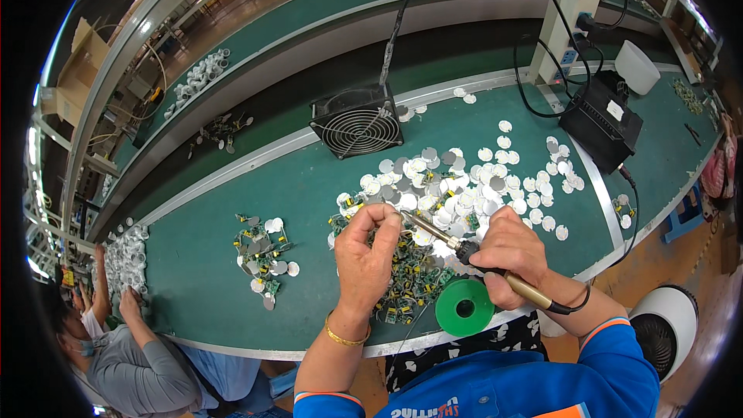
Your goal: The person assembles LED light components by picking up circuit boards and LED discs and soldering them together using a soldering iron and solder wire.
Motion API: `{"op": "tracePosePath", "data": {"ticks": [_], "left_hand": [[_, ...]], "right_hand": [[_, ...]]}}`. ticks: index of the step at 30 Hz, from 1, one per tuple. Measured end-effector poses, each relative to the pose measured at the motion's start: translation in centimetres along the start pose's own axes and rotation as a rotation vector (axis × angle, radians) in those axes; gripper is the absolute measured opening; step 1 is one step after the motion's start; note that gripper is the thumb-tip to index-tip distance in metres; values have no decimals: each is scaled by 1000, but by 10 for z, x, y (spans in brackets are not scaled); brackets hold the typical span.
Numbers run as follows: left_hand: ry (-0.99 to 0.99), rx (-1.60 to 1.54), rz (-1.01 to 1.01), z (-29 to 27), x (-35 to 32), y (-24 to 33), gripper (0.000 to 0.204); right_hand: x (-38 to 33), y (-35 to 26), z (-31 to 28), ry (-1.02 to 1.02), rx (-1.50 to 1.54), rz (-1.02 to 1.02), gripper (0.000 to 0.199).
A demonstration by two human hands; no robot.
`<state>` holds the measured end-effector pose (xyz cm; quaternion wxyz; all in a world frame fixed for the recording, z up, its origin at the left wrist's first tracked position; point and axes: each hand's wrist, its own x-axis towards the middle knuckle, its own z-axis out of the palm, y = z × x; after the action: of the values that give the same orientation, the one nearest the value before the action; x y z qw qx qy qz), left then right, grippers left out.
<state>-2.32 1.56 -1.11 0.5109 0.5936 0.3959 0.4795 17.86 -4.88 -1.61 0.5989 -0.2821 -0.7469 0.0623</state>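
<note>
The left grip (pixel 366 255) is pinched closed, anything inside it too small to make out. The right grip (pixel 512 254) wraps the soldering iron (pixel 467 251), tip just beside the left grip, handle toward the desk's (pixel 186 263) front edge.

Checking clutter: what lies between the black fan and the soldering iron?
White and grey discs lie between the fan and soldering iron, head view.

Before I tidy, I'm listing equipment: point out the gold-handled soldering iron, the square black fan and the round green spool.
Gold-handled soldering iron (pixel 467 252): head view, on its dark collar.
Square black fan (pixel 359 131): head view, on its round grille.
Round green spool (pixel 447 310): head view, left of its hole.
</note>
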Motion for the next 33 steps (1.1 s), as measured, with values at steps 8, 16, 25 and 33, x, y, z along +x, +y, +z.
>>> {"op": "tracePosePath", "data": {"ticks": [8,16,25,33], "left_hand": [[33,92,29,-1,-1,-1,10],[74,201,122,-1,-1,-3,10],[82,222,133,-1,0,-4,10],[46,233,156,-3,0,-5,8]], "right_hand": [[-1,2,1,-14,-6,-6,28],[0,0,1,-11,-35,1,32],[-1,2,3,12,-103,-9,36],[-1,3,-1,40,6,4,29]]}}
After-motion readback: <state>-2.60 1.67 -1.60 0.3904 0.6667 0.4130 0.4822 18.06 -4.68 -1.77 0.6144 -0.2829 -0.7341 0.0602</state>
